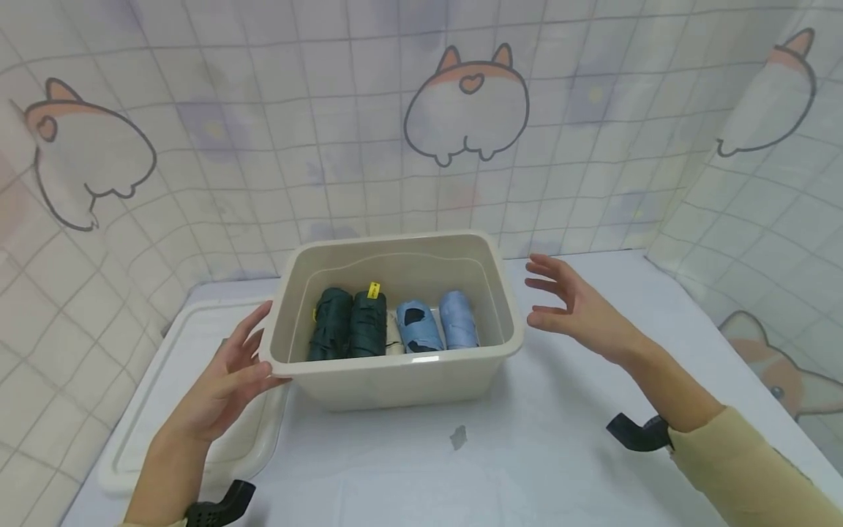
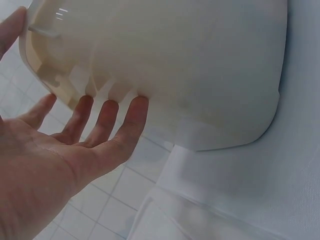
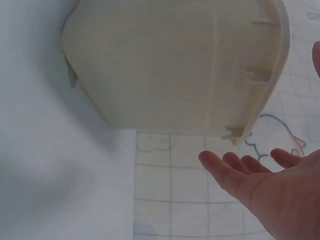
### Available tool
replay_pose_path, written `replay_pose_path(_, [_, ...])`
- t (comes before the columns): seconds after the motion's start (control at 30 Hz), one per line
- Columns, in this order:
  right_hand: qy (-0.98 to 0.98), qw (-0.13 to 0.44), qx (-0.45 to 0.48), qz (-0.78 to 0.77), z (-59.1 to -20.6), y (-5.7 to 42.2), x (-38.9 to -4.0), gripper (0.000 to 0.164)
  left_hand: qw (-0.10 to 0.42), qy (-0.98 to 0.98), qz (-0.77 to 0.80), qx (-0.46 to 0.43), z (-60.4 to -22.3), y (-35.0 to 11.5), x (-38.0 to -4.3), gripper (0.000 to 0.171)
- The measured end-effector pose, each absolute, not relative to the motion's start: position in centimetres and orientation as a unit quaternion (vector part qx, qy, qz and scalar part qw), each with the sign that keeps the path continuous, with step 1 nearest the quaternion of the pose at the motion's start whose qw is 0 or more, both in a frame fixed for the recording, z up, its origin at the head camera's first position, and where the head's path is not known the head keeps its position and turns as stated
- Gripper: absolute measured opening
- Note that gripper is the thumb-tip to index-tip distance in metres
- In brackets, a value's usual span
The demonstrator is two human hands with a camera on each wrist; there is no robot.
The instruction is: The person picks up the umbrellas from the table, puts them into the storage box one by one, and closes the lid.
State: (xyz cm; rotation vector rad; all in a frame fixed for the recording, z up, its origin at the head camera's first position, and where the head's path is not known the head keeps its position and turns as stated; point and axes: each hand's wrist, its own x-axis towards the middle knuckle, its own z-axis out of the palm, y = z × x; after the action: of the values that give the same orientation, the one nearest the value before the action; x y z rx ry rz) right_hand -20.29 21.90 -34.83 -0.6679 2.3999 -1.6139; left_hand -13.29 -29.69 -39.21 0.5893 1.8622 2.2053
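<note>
A beige plastic storage bin (image 1: 395, 384) stands on the white table. Inside it lie two dark green rolled bundles (image 1: 369, 323), one with a yellow tag (image 1: 374, 290), two light blue rolled bundles (image 1: 459, 320) and, between the colours, a narrow cream-coloured piece (image 1: 393, 334). My left hand (image 1: 227, 377) is at the bin's left side, thumb near the front left corner of the rim; in the left wrist view its relaxed fingertips (image 2: 141, 102) meet the outer wall. To the right of the bin, my right hand (image 1: 576, 307) hovers apart from it, fingers loosely bent and holding nothing.
A white lid (image 1: 151, 395) lies on the table at the left, partly behind my left arm. Behind the table hangs a checked cloth (image 1: 369, 146) with cartoon animals, folding round both sides. A small grey patch (image 1: 458, 438) marks the tabletop (image 1: 527, 468) before the bin.
</note>
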Motion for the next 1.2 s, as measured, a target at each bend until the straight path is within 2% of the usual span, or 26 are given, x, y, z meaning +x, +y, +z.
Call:
replay_pose_path(0.17, [0.783,0.115,-0.243,-0.561,-35.9,21.8,-19.8,0.094,0.095,0.630,0.745,0.196,-39.2,-29.6,-13.3,0.078])
replay_pose_path(0.6, [0.677,0.210,-0.225,-0.668,-37.7,20.9,-19.4,0.094,0.092,0.634,0.738,0.213,-39.6,-29.7,-12.9,0.073])
replay_pose_path(0.77, [0.649,0.220,-0.240,-0.688,-38.2,20.9,-19.6,0.094,0.085,0.652,0.720,0.221,-40.1,-30.2,-12.6,0.073])
replay_pose_path(0.97, [0.647,0.217,-0.249,-0.687,-38.6,20.9,-19.6,0.094,0.050,0.713,0.678,0.171,-40.6,-30.8,-11.9,0.073])
replay_pose_path(1.2, [0.627,0.221,-0.255,-0.702,-38.9,21.0,-19.8,0.095,-0.031,0.828,0.551,0.093,-40.6,-30.5,-11.5,0.062])
